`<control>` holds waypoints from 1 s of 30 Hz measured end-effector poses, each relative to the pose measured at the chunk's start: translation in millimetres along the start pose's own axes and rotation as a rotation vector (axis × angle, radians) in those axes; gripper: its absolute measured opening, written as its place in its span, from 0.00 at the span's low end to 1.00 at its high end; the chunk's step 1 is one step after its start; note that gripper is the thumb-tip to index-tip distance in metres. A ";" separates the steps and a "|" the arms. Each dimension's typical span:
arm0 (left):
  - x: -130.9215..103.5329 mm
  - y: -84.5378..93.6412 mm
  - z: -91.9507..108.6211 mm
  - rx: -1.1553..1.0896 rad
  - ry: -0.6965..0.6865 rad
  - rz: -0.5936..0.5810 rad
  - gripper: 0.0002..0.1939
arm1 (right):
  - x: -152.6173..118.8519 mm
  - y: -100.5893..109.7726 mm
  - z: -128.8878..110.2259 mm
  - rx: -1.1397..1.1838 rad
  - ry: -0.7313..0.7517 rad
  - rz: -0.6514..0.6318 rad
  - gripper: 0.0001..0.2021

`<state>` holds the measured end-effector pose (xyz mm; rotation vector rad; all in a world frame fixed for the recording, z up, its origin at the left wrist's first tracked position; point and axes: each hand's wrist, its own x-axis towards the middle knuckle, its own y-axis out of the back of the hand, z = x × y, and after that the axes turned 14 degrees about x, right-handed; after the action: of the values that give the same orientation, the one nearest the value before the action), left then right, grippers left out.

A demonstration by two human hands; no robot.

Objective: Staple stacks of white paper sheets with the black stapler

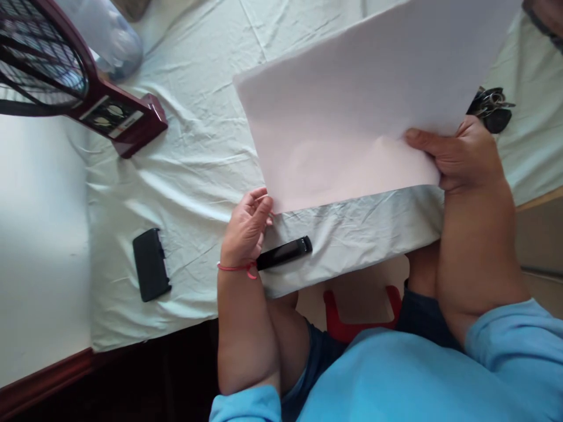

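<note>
Big rectangular white paper sheet [343, 105] is over the pale green cloth-covered counter [197, 193] — right hand [470, 155] has its fingers gripping the near right part. Left hand [248, 225] pinches the near left corner.

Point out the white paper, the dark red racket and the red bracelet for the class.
White paper [343, 111]: head view, middle of the sheet's upper face.
Dark red racket [94, 92]: head view, frame where head meets handle.
Red bracelet [236, 268]: head view, cord beside its knot.

Lane of cloth [193, 170] runs between racket [145, 126] and case [152, 266], passable; paper [347, 111] blocks middle, phone [288, 252] obstructs beside left hand [248, 225], keys [497, 114] crowd right hand [470, 152].
</note>
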<state>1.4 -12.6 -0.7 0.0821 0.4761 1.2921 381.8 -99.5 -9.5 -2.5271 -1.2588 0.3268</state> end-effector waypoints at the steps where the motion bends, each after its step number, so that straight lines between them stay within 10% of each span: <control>1: -0.4 -3.3 0.8 0.005 -0.010 -0.034 0.32 | -0.5 -0.1 0.2 0.004 0.000 0.003 0.40; 20: -11.3 -18.7 13.1 0.122 -0.076 -0.066 0.23 | 6.2 8.7 10.3 -0.074 -0.017 0.025 0.35; 30: -8.7 -17.1 4.2 0.005 0.018 -0.043 0.35 | 10.2 12.0 14.9 -0.028 0.005 0.039 0.37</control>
<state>16.7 -24.8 0.1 0.0640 0.4937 1.2501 391.7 -95.8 -28.3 -2.5768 -1.2223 0.3133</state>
